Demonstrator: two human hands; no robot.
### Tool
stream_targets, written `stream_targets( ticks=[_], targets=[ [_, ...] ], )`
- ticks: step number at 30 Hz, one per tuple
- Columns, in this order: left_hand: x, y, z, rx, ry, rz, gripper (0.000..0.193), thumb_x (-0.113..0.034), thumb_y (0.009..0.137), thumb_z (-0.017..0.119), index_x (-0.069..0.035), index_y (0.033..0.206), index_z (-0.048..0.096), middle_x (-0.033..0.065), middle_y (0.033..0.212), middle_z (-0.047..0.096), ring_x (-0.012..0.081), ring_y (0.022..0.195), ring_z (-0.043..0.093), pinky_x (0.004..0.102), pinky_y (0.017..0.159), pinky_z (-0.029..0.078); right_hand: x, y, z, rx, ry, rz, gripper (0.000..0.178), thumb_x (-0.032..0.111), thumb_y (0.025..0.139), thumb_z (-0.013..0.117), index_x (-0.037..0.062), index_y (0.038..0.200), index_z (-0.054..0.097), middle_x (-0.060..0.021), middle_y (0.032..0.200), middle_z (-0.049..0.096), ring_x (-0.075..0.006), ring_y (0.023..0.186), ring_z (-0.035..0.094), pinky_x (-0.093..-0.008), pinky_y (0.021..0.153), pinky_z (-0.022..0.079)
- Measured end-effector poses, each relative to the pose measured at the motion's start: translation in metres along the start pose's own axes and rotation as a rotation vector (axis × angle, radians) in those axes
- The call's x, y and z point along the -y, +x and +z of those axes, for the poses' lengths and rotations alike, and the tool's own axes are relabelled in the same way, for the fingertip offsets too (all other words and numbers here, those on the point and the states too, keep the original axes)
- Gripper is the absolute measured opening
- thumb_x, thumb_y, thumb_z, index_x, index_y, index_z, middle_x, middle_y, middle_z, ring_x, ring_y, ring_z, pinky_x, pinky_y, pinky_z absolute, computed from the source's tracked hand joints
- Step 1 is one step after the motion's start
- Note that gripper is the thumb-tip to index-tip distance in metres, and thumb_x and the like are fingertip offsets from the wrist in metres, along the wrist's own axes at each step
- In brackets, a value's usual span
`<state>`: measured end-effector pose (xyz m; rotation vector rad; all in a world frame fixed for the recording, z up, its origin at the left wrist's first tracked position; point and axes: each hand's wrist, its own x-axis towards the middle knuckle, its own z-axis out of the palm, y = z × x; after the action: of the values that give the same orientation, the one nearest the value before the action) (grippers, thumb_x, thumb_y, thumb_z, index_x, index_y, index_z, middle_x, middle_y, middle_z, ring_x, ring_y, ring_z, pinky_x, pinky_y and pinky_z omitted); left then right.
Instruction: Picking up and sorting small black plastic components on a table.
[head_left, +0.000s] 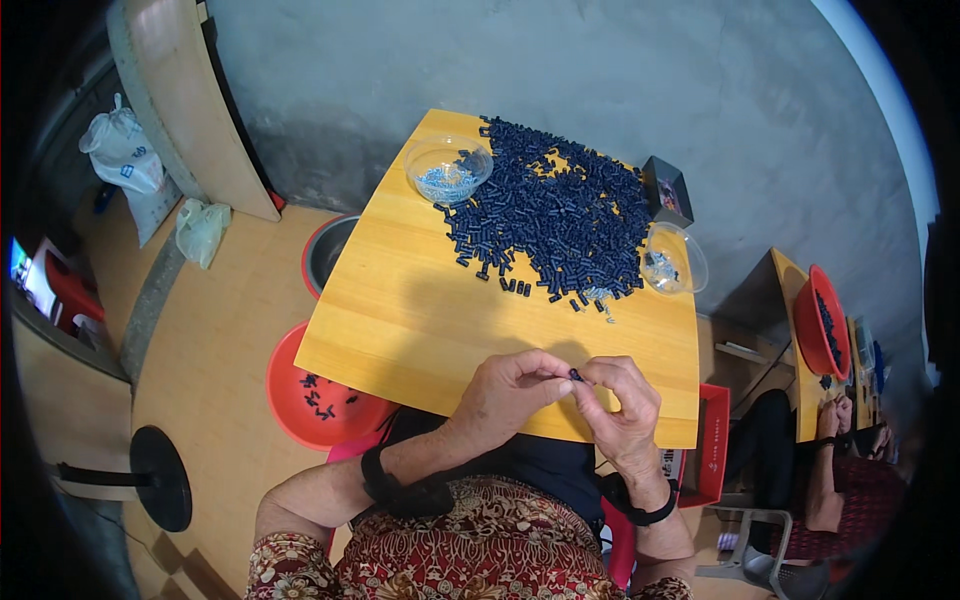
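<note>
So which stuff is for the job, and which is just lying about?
Seems for the job:
small dark piece between left hand and right hand
dark pile
left clear bowl
right clear bowl
red basin with dark pieces

Probably lying about:
white sack
pale plastic bag

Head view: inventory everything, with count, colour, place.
Tables: at least two, yellow, centre and right
Pieces: uncountable, dark, mostly centre table
Bowls: two, clear, centre table
Metal bits: uncountable, silver, mostly in bowls
Box: one, black, right of pieces
Basins: three, red, two left, one right
Crate: one, red, lower right
Bags: two, pale, left floor
Chair: one, grey, lower right
Coworker: at least one, dark top, right
Left hand: one, bare, near table edge
Right hand: one, bare, beside left, piece between
</note>
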<state>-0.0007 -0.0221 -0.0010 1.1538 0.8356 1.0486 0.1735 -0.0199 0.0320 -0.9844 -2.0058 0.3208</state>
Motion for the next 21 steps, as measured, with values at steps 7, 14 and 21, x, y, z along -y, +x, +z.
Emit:
stream_targets(
  ticks=[7,14,21],
  targets=[
    [0.003,-0.001,0.003,-0.030,0.009,0.048,0.011,-0.007,0.089,0.064,0.001,0.097,0.064,-0.0002,0.089,0.063,0.0045,0.084,0.057,0.0205,0.075,0.047,0.010,-0.004,0.005,-0.023,-0.055,0.022,0.017,-0.006,0.073,0.071,-0.0004,0.087,0.062,-0.0120,0.081,0.064,-0.0276,0.072,0.063,-0.0343,0.063,0.051],
    [0.001,0.002,-0.002,-0.027,0.024,-0.040,0.009,-0.007,0.089,0.063,0.000,0.095,0.064,-0.0017,0.087,0.062,0.0035,0.083,0.055,0.0201,0.074,0.046,0.009,-0.003,0.006,0.004,-0.010,-0.024,0.019,-0.004,0.074,0.071,0.0001,0.091,0.063,-0.0114,0.082,0.064,-0.0265,0.072,0.063,-0.0333,0.063,0.051],
    [0.005,0.004,-0.003,-0.020,0.054,-0.104,0.011,-0.010,0.089,0.063,0.000,0.094,0.064,-0.0015,0.087,0.063,0.0038,0.083,0.056,0.0202,0.076,0.045,0.005,-0.005,0.004,0.076,0.079,0.058,0.020,-0.004,0.076,0.069,0.0005,0.094,0.062,-0.0125,0.082,0.063,-0.0275,0.073,0.062,-0.0343,0.063,0.051]
  ],
)
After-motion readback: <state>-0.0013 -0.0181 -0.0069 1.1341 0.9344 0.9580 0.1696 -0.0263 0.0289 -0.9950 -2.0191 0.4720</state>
